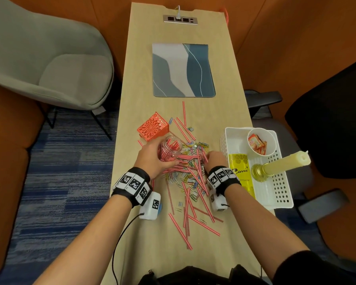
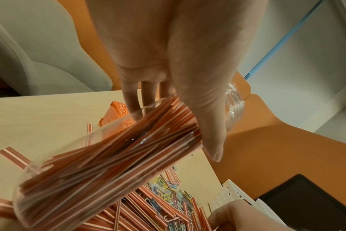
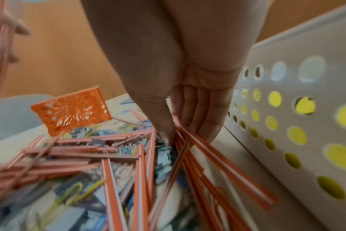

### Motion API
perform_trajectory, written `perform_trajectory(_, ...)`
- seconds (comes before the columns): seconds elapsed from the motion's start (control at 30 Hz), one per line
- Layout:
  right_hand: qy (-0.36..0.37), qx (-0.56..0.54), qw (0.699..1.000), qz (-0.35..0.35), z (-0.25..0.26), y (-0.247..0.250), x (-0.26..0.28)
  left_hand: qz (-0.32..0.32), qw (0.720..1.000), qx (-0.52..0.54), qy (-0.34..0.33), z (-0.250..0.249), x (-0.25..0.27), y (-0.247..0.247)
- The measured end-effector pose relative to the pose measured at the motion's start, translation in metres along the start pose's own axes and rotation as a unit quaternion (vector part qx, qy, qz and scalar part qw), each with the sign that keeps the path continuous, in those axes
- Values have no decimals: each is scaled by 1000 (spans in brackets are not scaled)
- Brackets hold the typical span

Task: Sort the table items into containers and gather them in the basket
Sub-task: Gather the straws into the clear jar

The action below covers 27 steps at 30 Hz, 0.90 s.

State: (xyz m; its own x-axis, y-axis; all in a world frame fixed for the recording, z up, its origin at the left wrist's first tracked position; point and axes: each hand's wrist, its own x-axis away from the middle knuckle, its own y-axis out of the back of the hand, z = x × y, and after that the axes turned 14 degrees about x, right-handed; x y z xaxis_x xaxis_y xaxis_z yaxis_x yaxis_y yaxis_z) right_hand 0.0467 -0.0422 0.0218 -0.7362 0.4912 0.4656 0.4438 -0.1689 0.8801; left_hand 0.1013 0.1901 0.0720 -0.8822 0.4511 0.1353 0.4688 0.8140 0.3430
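Observation:
My left hand point(image 1: 152, 159) grips a clear jar point(image 1: 169, 150) packed with red-and-white striped sticks; the left wrist view shows the jar point(image 2: 109, 156) tilted, thumb across it. My right hand point(image 1: 216, 160) is down in the pile and pinches a bunch of striped sticks point(image 3: 188, 150) between thumb and fingers. Loose sticks point(image 1: 190, 212) and coloured paper clips point(image 1: 185, 179) lie heaped between both hands. The white perforated basket point(image 1: 284, 194) stands right of the pile and holds a paper cup of sachets point(image 1: 260, 144), a yellow packet point(image 1: 241, 171) and a candle on a gold holder point(image 1: 279, 164).
An orange cut-out pen holder point(image 1: 153, 127) lies tipped over behind the jar. A blue-grey mat point(image 1: 183, 70) lies further back, and a socket strip point(image 1: 180, 18) at the far end. A grey armchair point(image 1: 45, 58) stands left of the table, a black office chair point(image 1: 333, 130) right.

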Motion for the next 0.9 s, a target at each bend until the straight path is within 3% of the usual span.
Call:
perform_trajectory(0.3,-15,-212,977,-26,-19,0,4,3,1000,22,-2,-8,6,-5)
perform_trajectory(0.53,-33,-425,902,-66,-36,6,24,25,999,22,-5,-15,18,-13)
perform_trajectory(0.63,-31,-504,862,-39,-38,2,33,34,999,19,-8,-20,26,-18)
perform_trajectory(0.73,-31,-516,856,-5,-35,-1,44,33,999,22,-7,-22,35,-22)
perform_trajectory(0.8,-49,-564,824,26,-31,-5,50,34,999,25,-1,-23,42,-23)
perform_trajectory(0.9,-87,-665,738,78,-27,-8,58,39,999,29,11,-21,50,-25)
